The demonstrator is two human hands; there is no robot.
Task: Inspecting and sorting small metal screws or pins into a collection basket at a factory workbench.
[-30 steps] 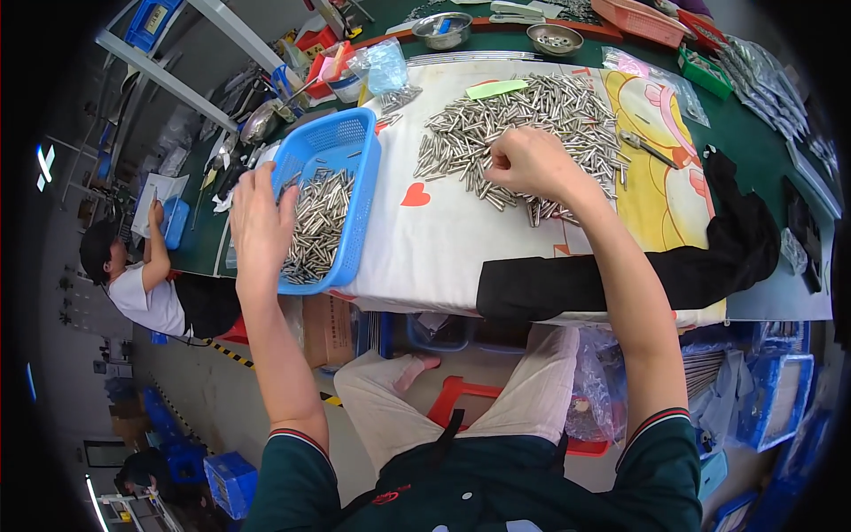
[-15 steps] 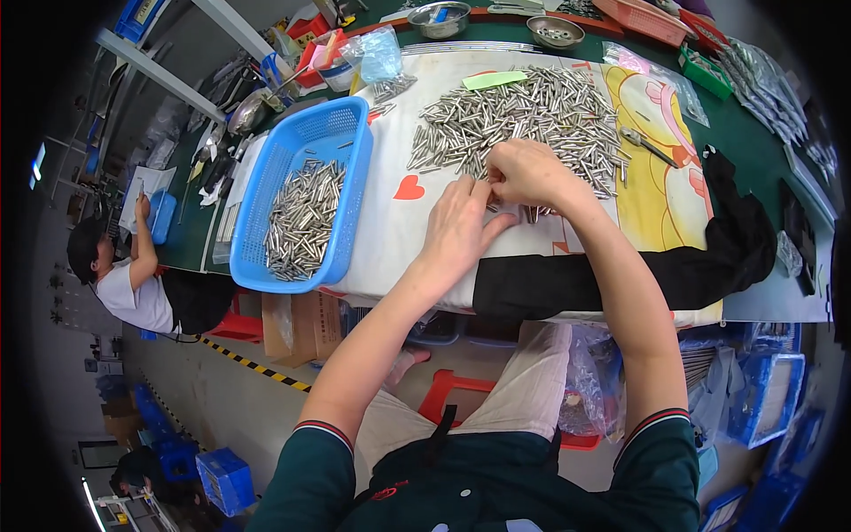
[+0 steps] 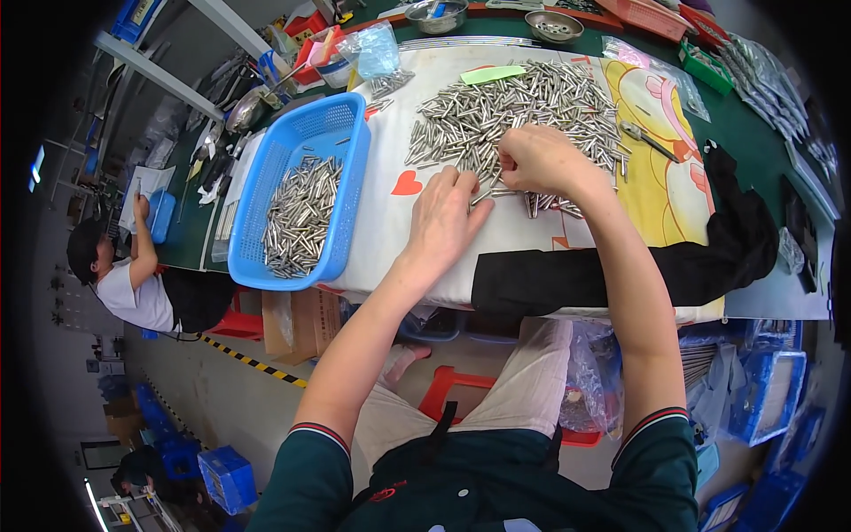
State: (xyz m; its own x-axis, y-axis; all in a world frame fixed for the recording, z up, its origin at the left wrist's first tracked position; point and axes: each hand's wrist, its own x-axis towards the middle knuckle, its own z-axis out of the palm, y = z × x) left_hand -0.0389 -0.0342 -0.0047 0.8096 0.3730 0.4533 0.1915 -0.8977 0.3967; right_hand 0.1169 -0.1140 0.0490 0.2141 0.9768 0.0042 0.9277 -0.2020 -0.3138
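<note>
A broad heap of short, slim metal pins (image 3: 479,120) lies on the patterned cloth (image 3: 377,235) in front of me. My left hand (image 3: 443,217) rests at the heap's near left edge, thumb and forefinger closed about a pin whose end shows between them. Just right of it, my right hand (image 3: 545,161) is over the near part of the heap, its fingers curled together and pointing left. The hand itself hides whatever its fingertips hold. More pins (image 3: 301,217) lie in the blue plastic basket (image 3: 348,217) to the left.
A black cloth sleeve (image 3: 567,282) lies along the table's near edge. A green slip (image 3: 493,74) is on the heap, with a dark-handled tool (image 3: 650,142) to its right. Metal bowls (image 3: 554,27) stand behind. At far left sits another person (image 3: 133,284).
My hands have drawn apart: the right one has moved up and right over the heap, the left slightly left. A pin now shows at the left fingertips.
</note>
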